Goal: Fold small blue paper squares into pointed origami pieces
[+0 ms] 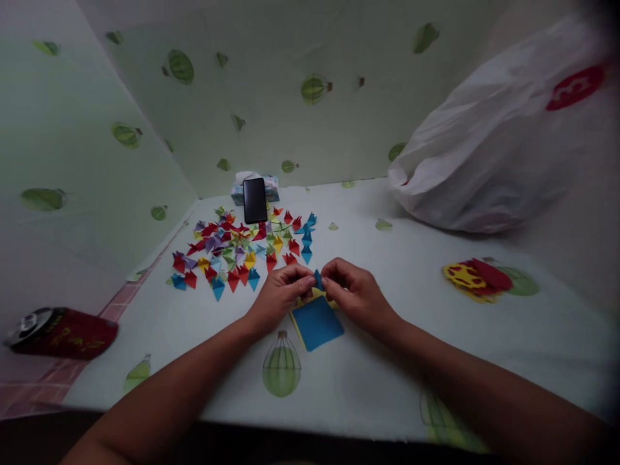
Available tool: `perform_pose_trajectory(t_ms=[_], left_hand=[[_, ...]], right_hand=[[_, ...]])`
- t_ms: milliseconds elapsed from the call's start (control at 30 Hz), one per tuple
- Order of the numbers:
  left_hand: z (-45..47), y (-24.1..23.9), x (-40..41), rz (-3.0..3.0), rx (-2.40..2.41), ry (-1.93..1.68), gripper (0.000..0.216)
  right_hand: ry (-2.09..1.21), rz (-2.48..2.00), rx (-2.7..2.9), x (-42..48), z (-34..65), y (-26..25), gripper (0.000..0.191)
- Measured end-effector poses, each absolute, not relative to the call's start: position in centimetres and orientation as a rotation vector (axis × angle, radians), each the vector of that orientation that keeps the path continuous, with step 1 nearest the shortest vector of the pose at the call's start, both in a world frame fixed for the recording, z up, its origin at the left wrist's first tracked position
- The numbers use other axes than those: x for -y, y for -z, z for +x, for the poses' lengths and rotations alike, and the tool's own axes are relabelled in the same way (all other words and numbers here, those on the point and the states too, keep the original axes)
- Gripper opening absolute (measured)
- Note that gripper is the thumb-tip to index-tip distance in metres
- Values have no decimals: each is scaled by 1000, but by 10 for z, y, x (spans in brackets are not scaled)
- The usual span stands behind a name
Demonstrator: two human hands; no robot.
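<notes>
My left hand and my right hand meet at the middle of the table, fingertips pinched together on a small folded blue paper piece. Both hands are closed on it. Just below them lies a small stack of square paper sheets, blue on top with yellow edges showing underneath. Behind my left hand spreads a pile of several folded paper triangles in red, blue, yellow, purple and green.
A black phone leans on a tissue pack at the back. A large white plastic bag fills the right rear. A red can lies at the left edge. A red and yellow item rests at right.
</notes>
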State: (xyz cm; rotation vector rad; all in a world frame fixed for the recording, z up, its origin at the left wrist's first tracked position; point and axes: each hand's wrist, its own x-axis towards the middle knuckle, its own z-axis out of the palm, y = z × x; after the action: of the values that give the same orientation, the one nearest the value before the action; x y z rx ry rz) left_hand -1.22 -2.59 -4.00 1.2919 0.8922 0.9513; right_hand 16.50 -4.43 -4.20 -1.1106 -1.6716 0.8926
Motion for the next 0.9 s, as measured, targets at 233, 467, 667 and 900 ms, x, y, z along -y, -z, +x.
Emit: perform_pose_trajectory(t_ms=[233,467,667,900], left_hand=[[-10,46,25,1099,-842,-911,28],[-9,43,28,1007,-806,-883,33],[-8,43,30,913,-814,-877,33],[-6,42,31,867,-817,-884,36]], right_hand=[[-739,-1023,1682,46,165,41,4],[-642,-929,1757,45,166,42,20],[-559,-902,1807,46,167,41,21],[-552,-879,1813,46,166,42,25]])
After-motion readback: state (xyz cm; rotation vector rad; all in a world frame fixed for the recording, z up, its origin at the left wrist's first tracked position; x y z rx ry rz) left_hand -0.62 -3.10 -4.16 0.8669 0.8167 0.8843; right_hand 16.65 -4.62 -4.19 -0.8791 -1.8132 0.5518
